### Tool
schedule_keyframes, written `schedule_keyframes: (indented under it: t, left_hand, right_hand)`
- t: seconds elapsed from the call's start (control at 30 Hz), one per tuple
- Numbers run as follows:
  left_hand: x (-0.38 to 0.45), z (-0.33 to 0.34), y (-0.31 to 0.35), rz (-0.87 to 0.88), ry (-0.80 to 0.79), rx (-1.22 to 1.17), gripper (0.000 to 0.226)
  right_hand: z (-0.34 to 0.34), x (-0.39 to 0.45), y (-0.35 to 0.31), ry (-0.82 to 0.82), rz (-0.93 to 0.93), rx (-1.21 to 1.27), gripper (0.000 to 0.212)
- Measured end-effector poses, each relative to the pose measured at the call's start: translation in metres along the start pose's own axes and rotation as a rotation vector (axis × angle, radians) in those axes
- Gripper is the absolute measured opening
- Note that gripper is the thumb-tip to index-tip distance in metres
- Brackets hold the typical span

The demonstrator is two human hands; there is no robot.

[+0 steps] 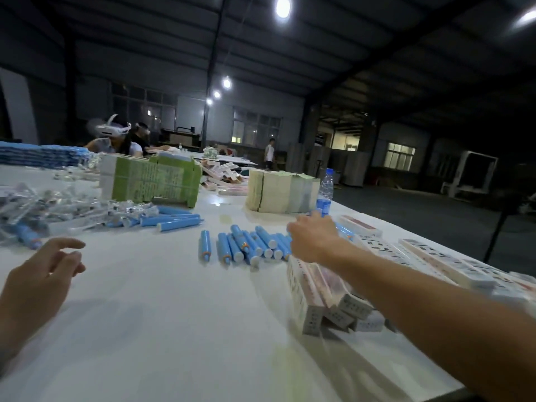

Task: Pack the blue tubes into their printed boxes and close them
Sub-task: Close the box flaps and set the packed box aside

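Close to me, the person's left hand (43, 274) is hanging just over the white table (162, 309). Its fingers are loose and a bit curled, and it is holding nothing. On the right side, a pile of printed boxes (324, 297) is lying near the arm, and the ends I can see look shut, so I think some packing is already done. More long printed boxes (441, 259) are lying flat beyond the arm, and I cannot tell if they are full.

A little farther, the right hand (313, 242) is reaching out to a bunch of blue tubes (252, 246) lying loose on the table. Its fingers are hidden behind the hand, so I cannot tell if it is holding a tube.

Farther left, more blue tubes (174, 219) are lying beside a heap of clear wrappers (52, 207). So lots of tubes are waiting for boxes.

At the back, tall stacks of flat cartons (150, 181) are standing, and a water bottle (325, 190) too.
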State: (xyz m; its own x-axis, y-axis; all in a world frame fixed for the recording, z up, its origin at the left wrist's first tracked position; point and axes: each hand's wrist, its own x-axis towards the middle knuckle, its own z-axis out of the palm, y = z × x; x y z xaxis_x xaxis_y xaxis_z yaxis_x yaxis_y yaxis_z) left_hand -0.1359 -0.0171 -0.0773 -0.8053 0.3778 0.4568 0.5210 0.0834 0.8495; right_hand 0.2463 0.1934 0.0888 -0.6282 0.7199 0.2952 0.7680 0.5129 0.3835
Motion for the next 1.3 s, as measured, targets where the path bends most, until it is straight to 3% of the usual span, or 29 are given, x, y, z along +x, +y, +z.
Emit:
schedule_keyframes:
  t: [0.1, 0.2, 0.27, 0.43, 0.5, 0.63, 0.83, 0.9, 1.0, 1.13, 1.3]
  left_hand:
    - [-0.033, -0.012, 0.056, 0.030, -0.006, 0.050, 0.029]
    - [-0.039, -0.014, 0.078, 0.077, -0.021, 0.054, 0.008]
    - [-0.037, -0.011, 0.078, 0.104, -0.016, 0.043, 0.022]
    - [-0.033, -0.011, 0.077, 0.005, 0.122, 0.019, 0.021]
    - [-0.031, -0.016, 0.074, -0.085, 0.192, -0.019, 0.024]
    - [-0.019, -0.027, 0.068, -0.188, 0.316, -0.081, 0.023]
    - [-0.021, -0.035, 0.070, -0.088, 0.287, 0.049, 0.022]
    - [-0.007, -0.053, 0.067, -0.066, 0.286, 0.167, 0.017]
    - [0.018, -0.098, 0.054, -0.061, 0.168, 0.652, 0.023]
    - [0.037, -0.186, 0.026, -0.320, 0.101, 1.176, 0.046]
    - [0.025, -0.258, -0.011, -0.667, 0.142, 1.258, 0.064]
  right_hand:
    - [-0.005, 0.014, -0.073, 0.007, -0.120, 0.246, 0.039]
    - [-0.012, 0.027, -0.153, 0.004, -0.263, 0.393, 0.046]
    - [-0.019, 0.034, -0.204, 0.008, -0.332, 0.494, 0.049]
    - [-0.027, 0.044, -0.300, 0.040, -0.391, 0.754, 0.053]
    - [-0.018, 0.037, -0.328, 0.059, -0.493, 0.712, 0.060]
    - [-0.007, 0.042, -0.356, 0.188, -0.730, 0.650, 0.052]
    - [-0.007, 0.044, -0.360, 0.111, -0.807, 0.703, 0.052]
    - [-0.008, 0.044, -0.362, 0.117, -0.785, 0.729, 0.050]
    - [-0.001, 0.043, -0.362, 0.098, -0.750, 0.740, 0.055]
    - [-0.002, 0.043, -0.365, 0.090, -0.749, 0.766, 0.053]
    - [0.003, 0.046, -0.367, 0.095, -0.738, 0.746, 0.051]
